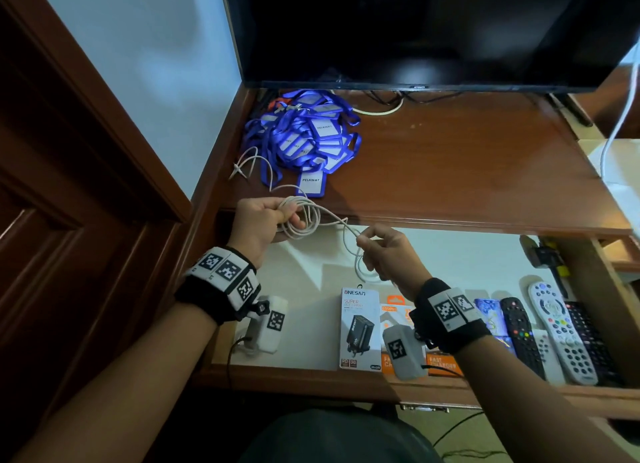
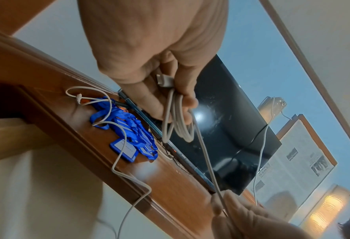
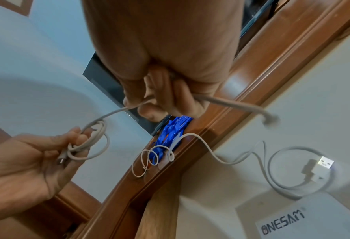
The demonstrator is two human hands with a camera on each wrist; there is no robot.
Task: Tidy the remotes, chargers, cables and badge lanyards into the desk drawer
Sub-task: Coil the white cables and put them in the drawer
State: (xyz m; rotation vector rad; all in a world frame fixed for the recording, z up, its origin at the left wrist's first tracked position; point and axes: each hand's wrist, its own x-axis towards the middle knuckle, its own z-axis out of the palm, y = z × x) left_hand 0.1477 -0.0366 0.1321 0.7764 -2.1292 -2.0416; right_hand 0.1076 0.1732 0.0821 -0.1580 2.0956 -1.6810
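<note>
White charging cable (image 1: 313, 217): partly wound into loops, held in the air above the front edge of the brown wooden bench (image 1: 450, 158) and the open drawer (image 1: 311, 369); one strand runs from the loops across to the other hand, and its tail trails down onto the drawer floor, ending in a white USB plug (image 3: 323, 163).
Left hand (image 1: 261, 220): fingers curled round the bundle of cable loops, a small plug end tucked in the palm.
Right hand (image 1: 389, 251): thumb and fingers pinch the single strand, held just right of the left hand.
Second thin white cable (image 1: 247, 166): lies loose on the bench, beside the lanyards.
Blue badge lanyards with white card holders (image 1: 304, 133): heaped at the back left of the bench, under the black screen (image 1: 415, 30).
Drawer contents: a white ONESAM charger box (image 1: 360, 327) and an orange charger box (image 1: 398, 310) near the front; black and white remotes (image 1: 557, 331) side by side at the right end.
</note>
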